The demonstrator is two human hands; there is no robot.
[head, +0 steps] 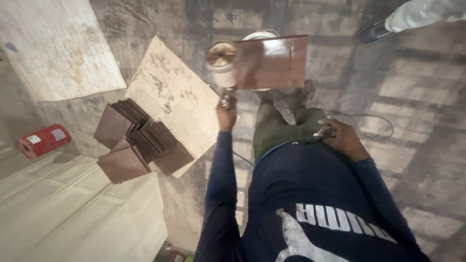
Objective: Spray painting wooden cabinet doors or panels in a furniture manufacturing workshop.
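Right now your left hand [226,114] is raised in front of you with its fingers wrapped around the handle of a spray gun [222,65]. The gun stands upright with its long axis running straight away from you, and its white cup with a brown-stained top sits at the far end. The cup's side sits just beside the left edge of a glossy brown panel [272,62]. That panel lies flat with its long axis running left to right across your view, resting on a white bucket [261,35] whose rim shows behind it.

Your right hand [342,139] rests at your hip, closed around a thin blue hose [279,145] that runs across your green trousers; a dark cable [369,119] loops on the floor near it.

To your left, a stack of brown panels [138,140] lies fanned out, partly on a stained pale board [174,94] on the floor. A red cylinder [43,140] lies on its side further left. Another person's shoe [374,31] shows at the top right.
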